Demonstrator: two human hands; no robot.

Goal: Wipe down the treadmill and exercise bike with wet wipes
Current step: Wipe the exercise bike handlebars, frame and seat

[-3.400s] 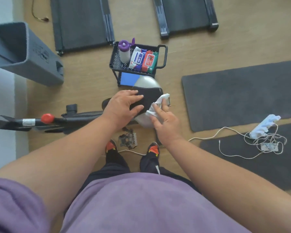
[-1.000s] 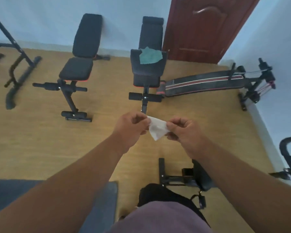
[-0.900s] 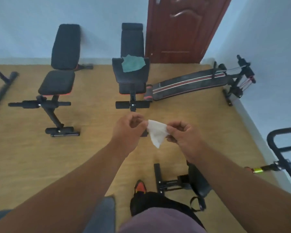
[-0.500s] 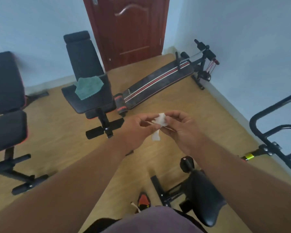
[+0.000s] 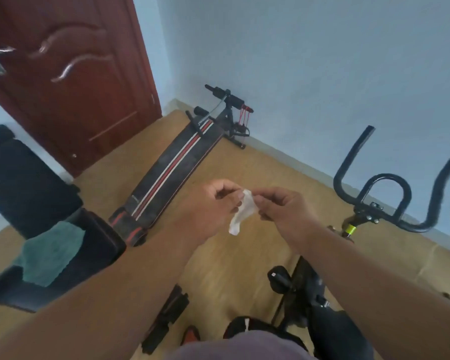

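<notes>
While both hands, left hand (image 5: 209,203) and right hand (image 5: 283,209), pinch wet wipe (image 5: 242,211), exercise bike (image 5: 385,203) stands right.

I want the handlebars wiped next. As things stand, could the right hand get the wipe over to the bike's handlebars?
Probably yes. The right hand pinches the wet wipe together with the left hand, and the handlebars stand on its own side with only open air between; the left hand would have to release first.

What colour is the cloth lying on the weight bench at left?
Teal green; the cloth lies on the black weight bench, seen in the head view.
</notes>
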